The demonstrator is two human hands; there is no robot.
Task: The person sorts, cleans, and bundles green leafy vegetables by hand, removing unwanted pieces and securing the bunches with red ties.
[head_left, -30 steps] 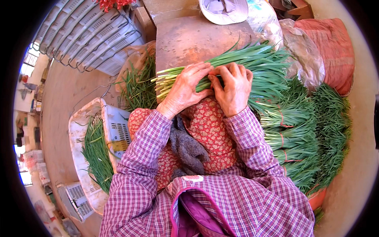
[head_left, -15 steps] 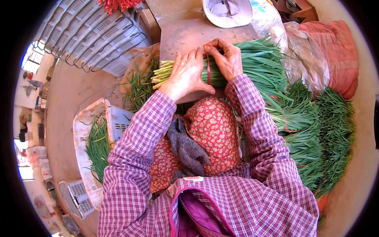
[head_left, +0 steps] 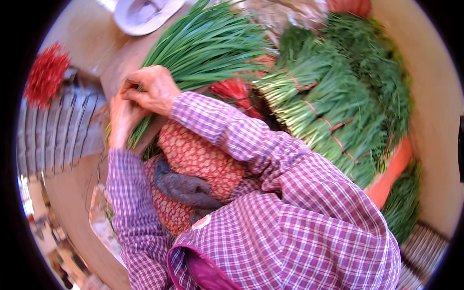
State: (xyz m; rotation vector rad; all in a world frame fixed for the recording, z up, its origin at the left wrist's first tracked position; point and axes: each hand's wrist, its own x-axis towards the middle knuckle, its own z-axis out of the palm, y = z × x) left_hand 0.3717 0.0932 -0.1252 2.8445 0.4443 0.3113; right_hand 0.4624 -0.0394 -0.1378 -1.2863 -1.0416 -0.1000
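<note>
A bunch of long green garlic chives (head_left: 208, 46) lies across the low table, its leaves fanning toward the far right. My left hand (head_left: 126, 118) is closed round its stem end, fingers partly hidden behind the right hand. Over the same stems my right hand (head_left: 153, 89) is bent, thumb and fingertips pinched together beside the left fingers. What lies in that pinch is hidden. The red tie round the stems is covered by my hands.
Tied chive bundles (head_left: 309, 111) with red bands are stacked at the right. Red plastic strips (head_left: 237, 94) lie between them and my lap. A pale hat (head_left: 145, 14) rests on the table (head_left: 113, 67). At the left, red strands (head_left: 47, 75) hang above a grey crate (head_left: 58, 128).
The view has swung to the right, so the table and hands appear further left. My hands have come together over the stems; the left was spread flat and the right pinched the red tie.
</note>
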